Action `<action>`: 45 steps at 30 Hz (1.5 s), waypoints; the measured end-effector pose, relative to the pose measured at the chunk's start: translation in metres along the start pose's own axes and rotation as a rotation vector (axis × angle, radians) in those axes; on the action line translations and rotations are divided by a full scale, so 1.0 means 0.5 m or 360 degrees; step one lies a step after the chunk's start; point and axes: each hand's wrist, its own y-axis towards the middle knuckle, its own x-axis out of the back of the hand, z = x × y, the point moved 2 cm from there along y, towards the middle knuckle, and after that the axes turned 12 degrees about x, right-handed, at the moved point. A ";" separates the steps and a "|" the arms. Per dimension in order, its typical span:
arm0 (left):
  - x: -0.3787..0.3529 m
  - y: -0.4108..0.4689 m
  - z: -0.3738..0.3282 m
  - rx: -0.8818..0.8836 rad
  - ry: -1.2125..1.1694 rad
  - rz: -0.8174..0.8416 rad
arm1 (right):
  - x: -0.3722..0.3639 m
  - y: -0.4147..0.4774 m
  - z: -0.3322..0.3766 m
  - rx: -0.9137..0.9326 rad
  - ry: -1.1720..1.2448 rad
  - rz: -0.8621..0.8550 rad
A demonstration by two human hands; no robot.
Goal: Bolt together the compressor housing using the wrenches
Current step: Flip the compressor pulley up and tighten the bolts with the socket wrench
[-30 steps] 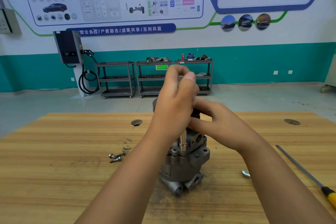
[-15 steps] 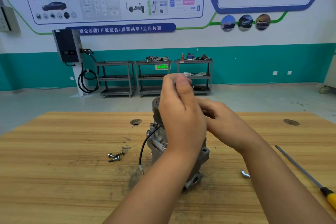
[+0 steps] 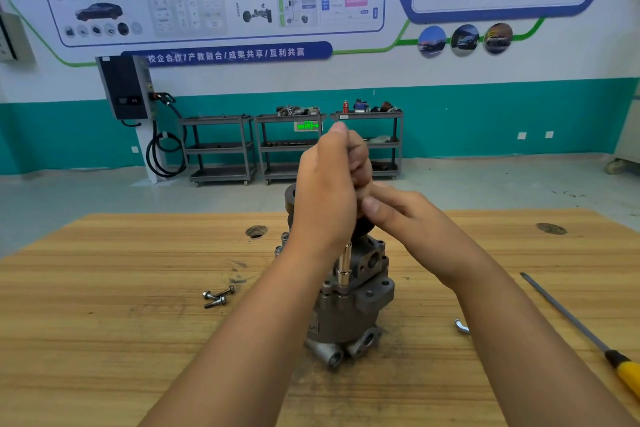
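Observation:
The grey metal compressor housing [image 3: 349, 315] stands upright mid-table. A shiny socket wrench shaft [image 3: 344, 267] stands vertically on a bolt at the housing's upper flange. My left hand [image 3: 329, 191] grips the top of the wrench in a fist, thumb up. My right hand [image 3: 398, 215] reaches in from the right; its thumb and fingers close on the dark part of the wrench just under the left hand, and its fingertips are hidden. Loose bolts [image 3: 218, 296] lie left of the housing.
The wooden table [image 3: 104, 322] bears a long yellow-handled screwdriver [image 3: 627, 374] at the right edge. A curved metal tool end [image 3: 461, 326] shows below my right forearm. Shelving carts [image 3: 291, 149] stand by the far wall.
My left hand swung down over the wrench, covering the shaft, and has now come back up so the shaft shows again. My right hand stayed in place.

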 end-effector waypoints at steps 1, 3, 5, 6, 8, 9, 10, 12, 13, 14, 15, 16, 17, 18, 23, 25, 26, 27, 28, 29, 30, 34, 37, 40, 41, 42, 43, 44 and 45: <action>0.004 0.005 0.001 0.0074 -0.0049 0.0085 | 0.000 0.000 -0.003 -0.0009 0.0009 -0.0007; 0.008 0.015 0.000 0.0196 -0.0098 0.0234 | 0.001 0.001 -0.006 -0.0029 0.0027 -0.0027; 0.010 0.020 0.000 0.0253 -0.0149 0.0321 | 0.001 0.001 -0.007 -0.0035 0.0037 -0.0041; 0.012 0.020 0.001 0.0264 -0.0187 0.0303 | 0.001 0.001 -0.006 -0.0036 0.0022 -0.0043; 0.018 0.015 0.005 0.0234 -0.0228 0.0144 | 0.001 0.002 -0.005 -0.0033 -0.0027 -0.0037; 0.021 0.009 0.006 0.0184 -0.0216 0.0016 | 0.001 0.003 -0.004 -0.0029 -0.0054 -0.0030; 0.024 0.003 0.005 0.0128 -0.0201 -0.0124 | 0.002 0.003 -0.003 -0.0027 -0.0081 -0.0028; 0.028 -0.009 0.000 0.0052 -0.0217 -0.0383 | 0.003 0.004 -0.004 -0.0027 -0.0124 -0.0028; 0.028 -0.013 -0.002 0.0030 -0.0242 -0.0478 | 0.003 0.005 -0.006 -0.0026 -0.0141 -0.0026; 0.025 -0.018 -0.003 0.0003 -0.0247 -0.0549 | 0.004 0.004 -0.008 -0.0029 -0.0149 -0.0025; 0.018 -0.022 -0.005 -0.0032 -0.0215 -0.0600 | 0.005 0.004 -0.010 -0.0032 -0.0151 -0.0027; 0.010 -0.026 -0.008 -0.0073 -0.0168 -0.0628 | 0.005 0.004 -0.011 -0.0030 -0.0157 -0.0026; 0.000 -0.027 -0.010 -0.0106 -0.0135 -0.0633 | 0.005 0.005 -0.010 -0.0017 -0.0165 -0.0017; -0.009 -0.026 -0.012 -0.0114 -0.0125 -0.0620 | 0.004 0.005 -0.009 -0.0003 -0.0166 -0.0001; -0.005 0.011 -0.013 0.0263 -0.0397 -0.0334 | 0.002 0.006 -0.007 0.0010 -0.0115 0.0015; 0.008 0.020 -0.015 0.0443 -0.0468 -0.0195 | 0.005 0.006 -0.006 -0.0004 -0.0095 0.0024; 0.013 0.022 -0.017 0.0478 -0.0490 -0.0151 | 0.006 0.007 -0.006 -0.0005 -0.0110 0.0042; 0.016 0.021 -0.017 0.0481 -0.0501 -0.0131 | 0.006 0.007 -0.006 0.0003 -0.0142 0.0062; 0.017 0.019 -0.017 0.0447 -0.0490 -0.0127 | 0.005 0.008 -0.005 0.0024 -0.0181 0.0078; 0.016 0.014 -0.015 0.0382 -0.0457 -0.0121 | 0.004 0.009 -0.002 0.0050 -0.0210 0.0075; 0.011 0.007 -0.014 0.0304 -0.0410 -0.0107 | 0.003 0.009 0.000 0.0081 -0.0216 0.0044; -0.001 -0.010 -0.011 0.0076 -0.0265 -0.0039 | 0.002 0.012 0.005 0.0179 -0.0200 -0.0118; 0.014 -0.015 -0.020 -0.0111 -0.0059 -0.0072 | -0.002 0.012 0.002 0.0153 -0.0070 -0.0202; 0.048 -0.040 -0.007 -0.0346 0.0426 -0.0380 | -0.002 0.016 0.007 0.0178 0.0094 -0.0407; 0.062 -0.052 0.007 -0.0320 0.0538 -0.0505 | 0.004 0.017 0.009 0.0187 0.0144 -0.0505; 0.075 -0.064 0.026 -0.0244 0.0639 -0.0605 | 0.011 0.018 0.009 0.0176 0.0196 -0.0616; 0.086 -0.077 0.049 -0.0133 0.0725 -0.0670 | 0.019 0.017 0.007 0.0146 0.0228 -0.0729; 0.096 -0.092 0.072 -0.0014 0.0795 -0.0709 | 0.026 0.017 0.004 0.0107 0.0217 -0.0834; 0.103 -0.109 0.094 0.0094 0.0860 -0.0728 | 0.032 0.015 -0.001 0.0060 0.0160 -0.0921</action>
